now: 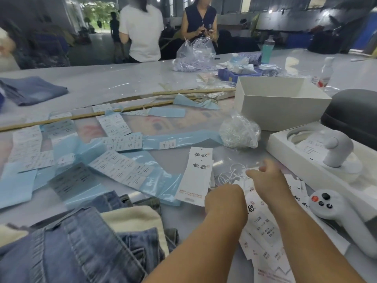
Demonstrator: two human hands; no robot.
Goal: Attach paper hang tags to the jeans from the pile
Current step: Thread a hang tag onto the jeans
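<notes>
The jeans (77,248) lie heaped at the tabletop's (126,78) near left edge. Loose hang tags (263,227) spread at the near right edge, under both forearms. The left hand (225,200) rests fisted by a long white tag (196,176); whether its grip holds anything cannot be told. The right hand (265,174) pinches a thin white string (250,169) above the tags.

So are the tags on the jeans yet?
Not that I can see. The jeans lie in a heap at the near edge with no tag showing on them. Both hands, the left hand and the right hand, are over the loose hang tags, and the right seems to pinch something thin and pale. A neat stack of tags waits beside them. Attaching is still ahead.
</notes>
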